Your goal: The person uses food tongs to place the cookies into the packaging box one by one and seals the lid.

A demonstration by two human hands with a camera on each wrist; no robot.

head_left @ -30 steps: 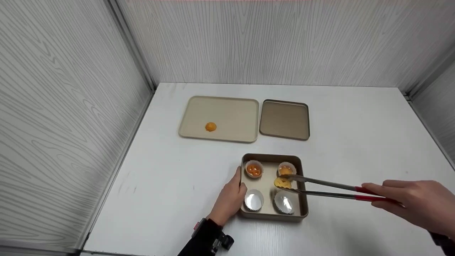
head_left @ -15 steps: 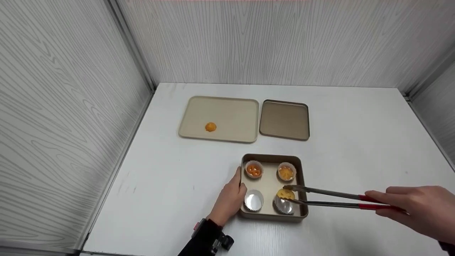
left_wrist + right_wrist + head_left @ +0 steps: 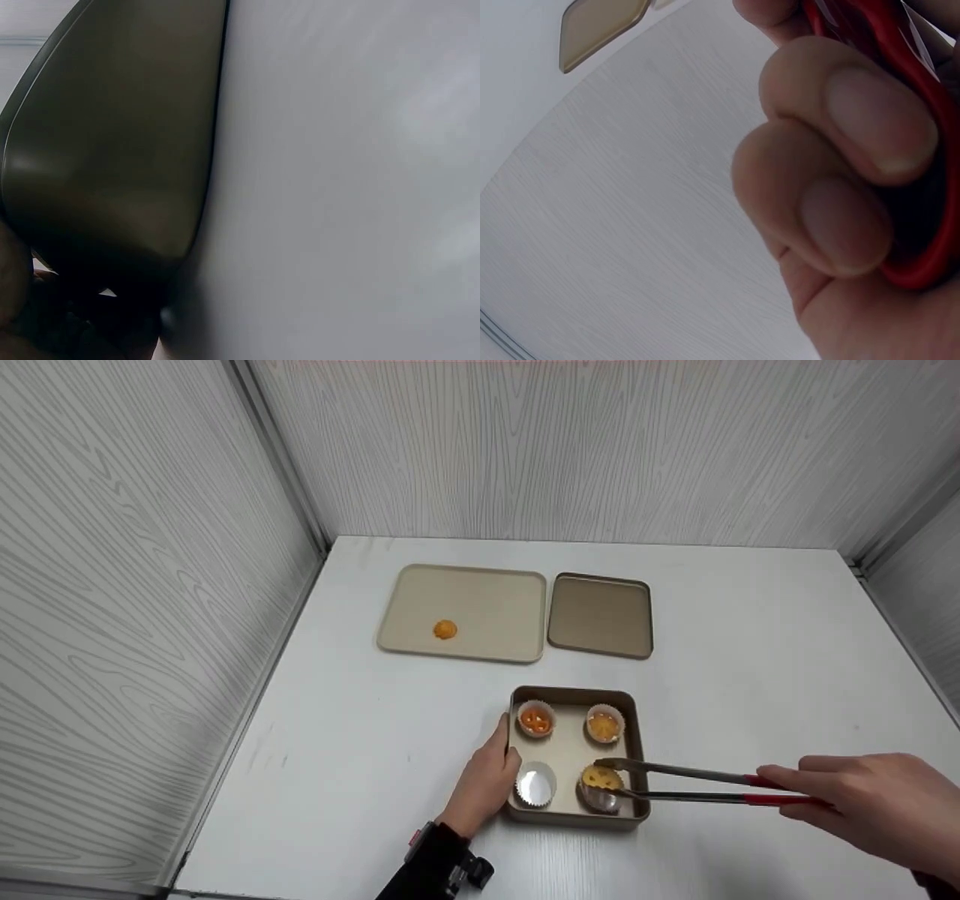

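My left hand (image 3: 484,780) holds the left wall of a square baking pan (image 3: 574,819), thumb at the rim. In the left wrist view the pan's outer wall (image 3: 112,142) fills the upper left. My right hand (image 3: 877,802) grips red-handled metal tongs (image 3: 690,796); its curled fingers show round the red handle (image 3: 922,274) in the right wrist view. Between the tongs' tips a round yellow cookie (image 3: 602,778) with holes sits at the mouth of the near right cupcake liner (image 3: 600,802). The near left liner (image 3: 535,784) is bare and shiny.
The pan's far liners hold an orange cookie (image 3: 535,721) and a yellow-orange piece (image 3: 604,726). Behind, a beige tray (image 3: 495,607) carries one small orange-brown piece (image 3: 445,629), with a smaller brown tray (image 3: 600,615) beside it. Wood-grain panels (image 3: 562,450) border the white table (image 3: 337,750).
The tongs have carried the yellow cookie from between the two right liners toward me, over the near right liner and down into its mouth. My left hand and the pan stay put.
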